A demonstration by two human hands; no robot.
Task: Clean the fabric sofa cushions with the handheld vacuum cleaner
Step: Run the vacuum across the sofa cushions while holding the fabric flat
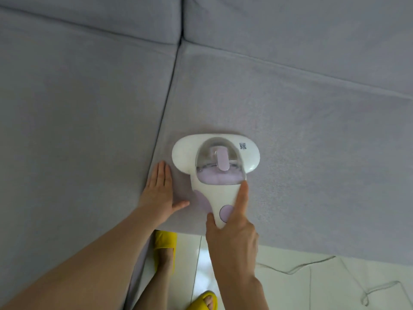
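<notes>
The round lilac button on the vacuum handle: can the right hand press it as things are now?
Probably yes. The right hand already grips the handheld vacuum cleaner by its handle, and the lilac button lies bare between thumb and forefinger; nothing covers it.

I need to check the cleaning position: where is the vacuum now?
In the head view the vacuum sits on the right seat cushion, near its front edge, just right of the seam, between the left hand and right hand.

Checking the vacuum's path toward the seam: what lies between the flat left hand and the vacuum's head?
Only bare grey cushion fabric lies between the left hand and the vacuum, as the head view shows; nothing else sits in that narrow strip.
</notes>
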